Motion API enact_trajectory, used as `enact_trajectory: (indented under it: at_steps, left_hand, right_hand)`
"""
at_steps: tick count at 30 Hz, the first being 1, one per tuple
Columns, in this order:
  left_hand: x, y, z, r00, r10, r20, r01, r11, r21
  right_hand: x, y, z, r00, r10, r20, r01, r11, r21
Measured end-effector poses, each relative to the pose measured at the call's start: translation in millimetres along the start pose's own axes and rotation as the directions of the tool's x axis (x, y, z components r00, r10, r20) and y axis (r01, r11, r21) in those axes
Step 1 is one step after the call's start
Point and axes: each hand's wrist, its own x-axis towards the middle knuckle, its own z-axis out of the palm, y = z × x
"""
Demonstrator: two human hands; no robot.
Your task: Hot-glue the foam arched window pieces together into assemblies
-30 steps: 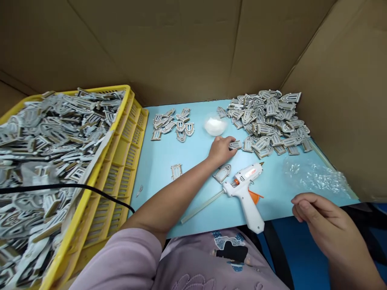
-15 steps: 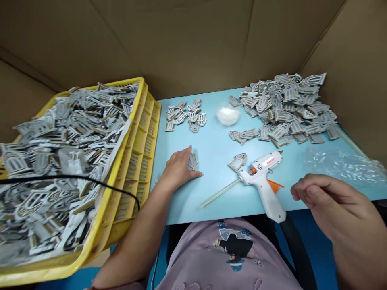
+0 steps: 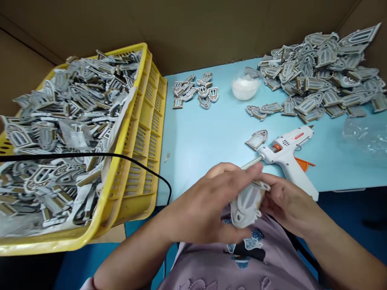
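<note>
Close to my body, my left hand (image 3: 214, 203) grips a small arched window-shaped piece (image 3: 248, 201), pale grey and white, between thumb and fingers. My right hand (image 3: 284, 201) is at the other side of this piece, fingers curled against its edge; how firmly they hold it is partly hidden. Behind the hands a white hot glue gun (image 3: 290, 149) lies on the table, its clear glue stick partly covered by my fingers. A similar arched piece (image 3: 256, 139) lies flat beside the gun's back end.
A yellow plastic crate (image 3: 148, 117) heaped with such pieces stands at left, a black cable (image 3: 130, 159) crossing it. On the blue table (image 3: 199, 137) are a small cluster of pieces (image 3: 193, 92), a bowl of white material (image 3: 245, 86), a large pile (image 3: 317, 76) and clear plastic (image 3: 367, 135).
My left hand has picked up the arched piece from the table and brought it toward my body. My right hand has moved left to meet it. The camera view has shifted.
</note>
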Motion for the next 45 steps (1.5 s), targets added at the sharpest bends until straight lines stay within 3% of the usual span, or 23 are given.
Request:
enact_trajectory:
  at_steps: [3, 5, 7, 9, 11, 13, 16, 19, 22, 25, 28, 32, 35, 37, 38, 40, 45]
  left_hand:
    - [2.1, 4.9, -2.6, 0.997, 0.074, 0.028, -0.070, 0.989, -0.129]
    - [0.8, 1.5, 0.4, 0.999, 0.034, 0.003, -0.032, 0.979, -0.200]
    - [-2.7, -4.0, 11.3, 0.988, -0.110, -0.112, 0.065, 0.936, -0.347]
    - [-6.2, -9.6, 28.4, 0.919, -0.330, -0.218, 0.136, 0.780, -0.610]
    - [-7.7, -13.5, 45.7, 0.854, -0.488, -0.179, 0.116, 0.516, -0.849]
    - [-6.7, -14.8, 57.1, 0.833, -0.538, -0.127, 0.056, 0.310, -0.949]
    - [-3.1, -12.8, 59.7, 0.822, -0.558, -0.112, -0.006, 0.190, -0.982]
    - [-1.6, -10.9, 54.5, 0.817, -0.572, -0.073, -0.001, 0.124, -0.992]
    - [-3.7, -12.8, 52.4, 0.831, -0.555, -0.030, 0.023, 0.088, -0.996]
    - [-7.4, -17.2, 53.3, 0.841, -0.540, -0.038, 0.045, 0.140, -0.989]
    - [-9.3, -20.2, 53.3, 0.840, -0.539, -0.061, 0.054, 0.195, -0.979]
    - [-9.6, -20.5, 50.6, 0.866, -0.498, -0.038, 0.060, 0.179, -0.982]
    - [-11.6, -20.6, 47.7, 0.873, -0.487, -0.019, 0.065, 0.155, -0.986]
    - [-13.7, -21.1, 45.3, 0.886, -0.463, 0.019, 0.081, 0.113, -0.990]
    - [-14.6, -21.3, 44.1, 0.896, -0.443, 0.043, 0.090, 0.086, -0.992]
    - [-15.2, -21.4, 42.1, 0.911, -0.405, 0.080, 0.104, 0.038, -0.994]
    - [-11.7, -18.9, 40.4, 0.902, -0.411, 0.132, 0.142, -0.006, -0.990]
  right_hand:
    - [9.2, -0.7, 5.9, 0.965, 0.005, 0.261, -0.055, 0.981, 0.186]
    - [9.2, -2.5, 8.2, 0.965, -0.021, 0.263, -0.037, 0.976, 0.215]
    - [6.3, -4.4, 10.2, 0.986, -0.065, 0.153, 0.032, 0.977, 0.209]
    - [3.8, -5.0, 12.6, 0.989, -0.148, -0.004, 0.147, 0.976, 0.160]
    - [3.6, -2.7, 14.9, 0.962, -0.243, -0.122, 0.253, 0.964, 0.078]
    - [5.4, 3.8, 15.9, 0.948, -0.289, -0.133, 0.295, 0.955, 0.025]
    - [8.1, 18.2, 14.3, 0.943, -0.316, -0.105, 0.319, 0.948, 0.010]
    - [6.6, 28.8, 11.8, 0.939, -0.326, -0.106, 0.329, 0.944, 0.011]
    - [2.1, 29.3, 12.0, 0.958, -0.261, -0.120, 0.258, 0.965, -0.041]
    - [-0.9, 24.1, 15.5, 0.965, -0.215, -0.150, 0.198, 0.973, -0.119]
    - [0.2, 20.0, 19.6, 0.955, -0.260, -0.140, 0.239, 0.960, -0.148]
    - [-1.7, 11.2, 20.7, 0.930, -0.357, -0.094, 0.318, 0.904, -0.284]
    - [-14.5, -8.7, 18.1, 0.899, -0.428, -0.095, 0.283, 0.732, -0.620]
    - [-25.8, -27.3, 16.0, 0.862, -0.505, -0.042, 0.238, 0.477, -0.846]
    - [-30.5, -36.6, 15.3, 0.854, -0.517, 0.056, 0.252, 0.317, -0.914]
    - [-35.7, -52.5, 15.1, 0.853, -0.478, 0.209, 0.284, 0.089, -0.955]
    - [-22.3, -70.0, 23.5, 0.879, -0.205, 0.431, 0.389, -0.214, -0.896]
